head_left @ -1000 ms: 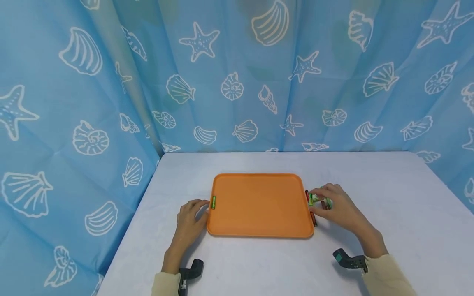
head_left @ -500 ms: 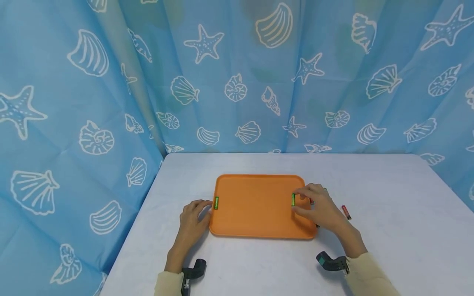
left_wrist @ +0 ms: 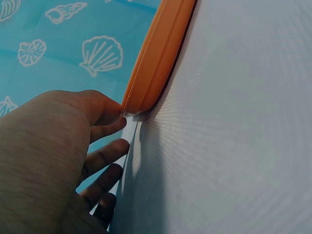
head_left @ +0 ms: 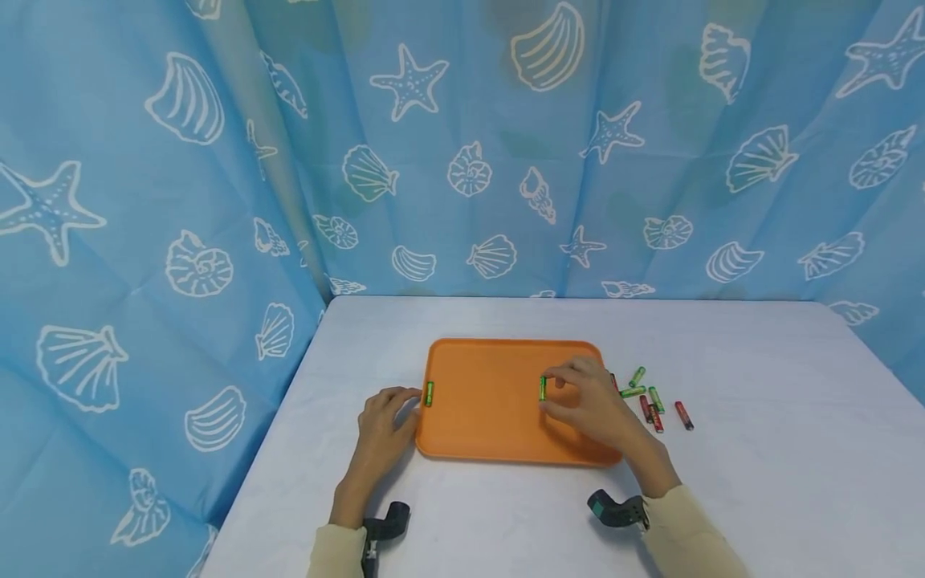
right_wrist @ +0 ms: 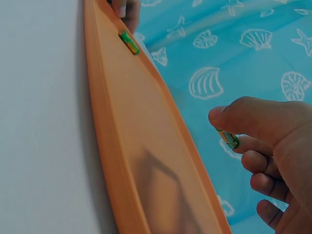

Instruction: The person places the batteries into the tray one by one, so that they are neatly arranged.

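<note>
In the head view, my right hand point(head_left: 588, 401) pinches a green battery point(head_left: 543, 389) between thumb and finger, above the right half of the orange tray point(head_left: 491, 425). The right wrist view shows this battery point(right_wrist: 228, 139) upright in the pinch, partly covered by the thumb. Another green battery point(head_left: 429, 394) lies on the tray along its left rim. My left hand point(head_left: 383, 429) touches the outside of that left rim with thumb and fingertips, its other fingers loosely bent, as the left wrist view of the tray point(left_wrist: 153, 63) shows.
Right of the tray, several loose batteries lie on the white table: green ones point(head_left: 656, 399) and red ones point(head_left: 683, 415). One red battery is partly hidden behind my right hand. A blue shell-patterned curtain point(head_left: 462, 160) hangs behind and left of the table.
My right hand has carried the green battery from the loose batteries leftward over the tray, uncovering the pile. The left hand stays at the left rim. The view has shifted slightly.
</note>
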Available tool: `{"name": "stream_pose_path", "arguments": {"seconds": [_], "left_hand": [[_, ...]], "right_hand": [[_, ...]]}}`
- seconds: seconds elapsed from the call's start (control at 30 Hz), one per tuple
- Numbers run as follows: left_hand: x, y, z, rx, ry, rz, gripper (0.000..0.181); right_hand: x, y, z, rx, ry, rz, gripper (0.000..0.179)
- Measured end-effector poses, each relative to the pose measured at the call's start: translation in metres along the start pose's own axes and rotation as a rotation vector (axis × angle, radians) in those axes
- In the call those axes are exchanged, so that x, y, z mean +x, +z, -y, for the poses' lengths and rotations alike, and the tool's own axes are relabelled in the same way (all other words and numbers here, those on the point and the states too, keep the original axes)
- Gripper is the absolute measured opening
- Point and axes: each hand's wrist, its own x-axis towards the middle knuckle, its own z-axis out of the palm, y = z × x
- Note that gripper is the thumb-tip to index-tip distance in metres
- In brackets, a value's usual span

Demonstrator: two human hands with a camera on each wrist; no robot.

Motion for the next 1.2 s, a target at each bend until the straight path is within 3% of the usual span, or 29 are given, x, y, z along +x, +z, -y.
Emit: {"name": "stream_pose_path", "arguments": {"seconds": [0.47, 0.87, 1.2], "left_hand": [[-0.001, 0.001, -0.002, -0.007, -0.043, 0.017, 0.031], [0.0, -0.001, 0.0, -0.009, -0.009, 0.019, 0.03], [0.0, -0.001, -0.002, 0.011, -0.026, 0.003, 0.03]], "right_hand": [[0.023, 0.038, 0.025, 0.032, -0.027, 0.032, 0.038], [0.038, 0.065, 0.046, 0.03, -0.03, 0.053, 0.041], [0.05, 0.086, 0.057, 0.03, -0.029, 0.051, 0.04]]}}
